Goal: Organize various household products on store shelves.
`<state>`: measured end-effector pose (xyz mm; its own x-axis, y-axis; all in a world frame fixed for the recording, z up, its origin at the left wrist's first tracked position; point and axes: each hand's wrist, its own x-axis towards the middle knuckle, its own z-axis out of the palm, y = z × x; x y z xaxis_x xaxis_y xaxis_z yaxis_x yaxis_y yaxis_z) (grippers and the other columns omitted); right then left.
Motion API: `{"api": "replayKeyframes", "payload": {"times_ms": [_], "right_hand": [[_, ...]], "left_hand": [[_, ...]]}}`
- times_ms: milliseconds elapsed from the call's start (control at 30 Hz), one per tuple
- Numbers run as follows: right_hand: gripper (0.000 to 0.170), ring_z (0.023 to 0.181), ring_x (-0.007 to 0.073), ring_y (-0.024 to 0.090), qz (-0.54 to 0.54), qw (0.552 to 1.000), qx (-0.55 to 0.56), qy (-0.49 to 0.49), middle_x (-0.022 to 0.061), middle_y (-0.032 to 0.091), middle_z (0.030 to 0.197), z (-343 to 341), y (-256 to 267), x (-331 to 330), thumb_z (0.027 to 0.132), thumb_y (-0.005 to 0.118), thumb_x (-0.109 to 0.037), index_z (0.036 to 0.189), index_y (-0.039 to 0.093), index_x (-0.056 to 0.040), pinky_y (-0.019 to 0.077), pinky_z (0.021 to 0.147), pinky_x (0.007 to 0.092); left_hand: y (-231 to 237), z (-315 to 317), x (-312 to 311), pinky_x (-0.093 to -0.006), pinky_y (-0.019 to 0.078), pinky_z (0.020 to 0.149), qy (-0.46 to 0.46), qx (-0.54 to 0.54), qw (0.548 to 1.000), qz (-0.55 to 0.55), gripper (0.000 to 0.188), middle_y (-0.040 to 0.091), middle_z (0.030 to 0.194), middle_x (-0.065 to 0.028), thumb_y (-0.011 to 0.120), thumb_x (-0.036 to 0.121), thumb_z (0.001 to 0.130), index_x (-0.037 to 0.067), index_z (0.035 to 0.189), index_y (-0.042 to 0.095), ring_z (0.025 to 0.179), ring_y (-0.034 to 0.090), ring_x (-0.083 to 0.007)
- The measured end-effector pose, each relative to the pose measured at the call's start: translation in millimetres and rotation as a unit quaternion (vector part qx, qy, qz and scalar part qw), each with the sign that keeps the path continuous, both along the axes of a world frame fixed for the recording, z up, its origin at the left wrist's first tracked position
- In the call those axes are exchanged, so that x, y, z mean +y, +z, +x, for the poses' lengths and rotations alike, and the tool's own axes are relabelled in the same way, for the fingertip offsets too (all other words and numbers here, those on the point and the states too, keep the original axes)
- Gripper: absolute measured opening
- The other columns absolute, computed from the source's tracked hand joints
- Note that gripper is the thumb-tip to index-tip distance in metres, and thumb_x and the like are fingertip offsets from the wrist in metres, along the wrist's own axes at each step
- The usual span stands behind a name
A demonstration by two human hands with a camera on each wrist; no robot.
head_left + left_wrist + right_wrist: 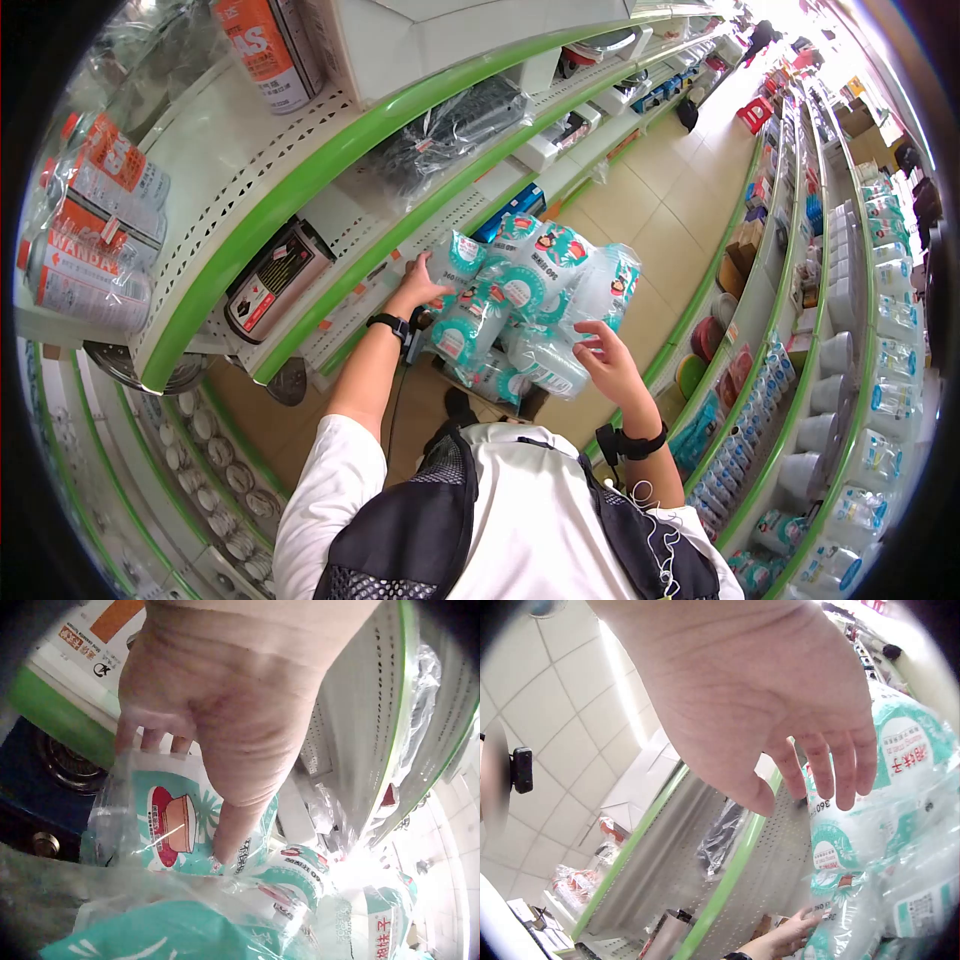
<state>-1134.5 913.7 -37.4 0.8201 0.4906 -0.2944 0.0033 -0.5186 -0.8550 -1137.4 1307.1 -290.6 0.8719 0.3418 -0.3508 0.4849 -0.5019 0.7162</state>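
A pile of clear-wrapped packs of disposable bowls [545, 285] with teal and white labels sits in front of the person, low in the aisle. At its left side the left hand [418, 288] grips one pack of bowls [161, 825]; in the left wrist view the thumb lies across the label and the other fingers go behind it. The right hand [612, 362] is at the pile's right side, fingers spread and slightly bent, holding nothing. In the right wrist view its fingertips overlap the nearest bowl packs [911, 754]. What bears the pile is mostly hidden.
Green-edged shelves [330, 160] stand close on the left, holding orange gas cans [95, 260] and a boxed item [278, 278]. Shelves of wrapped goods [890, 380] line the right. The tiled floor [650, 205] runs ahead between them.
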Motion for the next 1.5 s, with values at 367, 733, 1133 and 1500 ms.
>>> {"api": "replayKeyframes", "payload": {"times_ms": [367, 733, 1133, 1500], "right_hand": [[0.032, 0.106, 0.0197, 0.066, 0.004, 1.0, 0.006, -0.02, 0.0086, 0.066, 0.122, 6.6, -13.7, -7.0, 0.097, 0.068, -0.014, 0.126, 0.06, -0.0026, 0.0558, 0.086, 0.0332], [0.033, 0.103, 0.0185, 0.065, 0.002, 0.998, 0.017, -0.059, 0.0073, 0.066, 0.119, 6.0, -20.1, -29.9, 0.098, 0.068, -0.014, 0.127, 0.06, -0.0027, 0.0553, 0.087, 0.0328], [0.033, 0.104, 0.0183, 0.065, 0.024, 0.997, 0.004, -0.077, 0.0079, 0.066, 0.121, 1.7, -14.1, -41.3, 0.098, 0.067, -0.015, 0.127, 0.059, -0.0016, 0.0555, 0.089, 0.0343], [0.031, 0.103, 0.0164, 0.066, 0.041, 0.994, 0.011, -0.102, 0.0068, 0.065, 0.123, -32.0, 2.0, -65.6, 0.099, 0.066, -0.013, 0.128, 0.059, -0.0029, 0.0542, 0.09, 0.0322]], "left_hand": [[-14.1, -1.8, -0.5, -0.0478, 0.0406, 0.115, 0.0, 0.014, 1.0, -0.027, 0.127, 0.041, 0.151, -0.0252, 0.096, 0.034, 0.059, 0.01, 0.159, 0.023, 0.141, 0.041, -0.0406], [12.7, 0.5, -5.4, -0.0528, 0.0308, 0.118, 0.017, 0.079, 0.996, 0.022, 0.124, 0.034, 0.154, -0.0245, 0.093, 0.044, 0.059, 0.011, 0.158, 0.027, 0.144, 0.032, -0.0436], [64.1, -57.2, -10.9, -0.0473, 0.0401, 0.109, 0.058, -0.121, 0.989, -0.059, 0.068, 0.045, 0.137, -0.0198, 0.081, 0.031, 0.08, 0.012, 0.14, 0.054, 0.13, 0.044, -0.0361], [176.5, -105.7, -85.5, -0.0243, 0.0445, 0.085, 0.022, -0.201, 0.875, -0.439, 0.031, 0.061, 0.111, -0.0015, 0.06, 0.012, 0.095, 0.006, 0.125, 0.061, 0.089, 0.052, -0.0078]]}}
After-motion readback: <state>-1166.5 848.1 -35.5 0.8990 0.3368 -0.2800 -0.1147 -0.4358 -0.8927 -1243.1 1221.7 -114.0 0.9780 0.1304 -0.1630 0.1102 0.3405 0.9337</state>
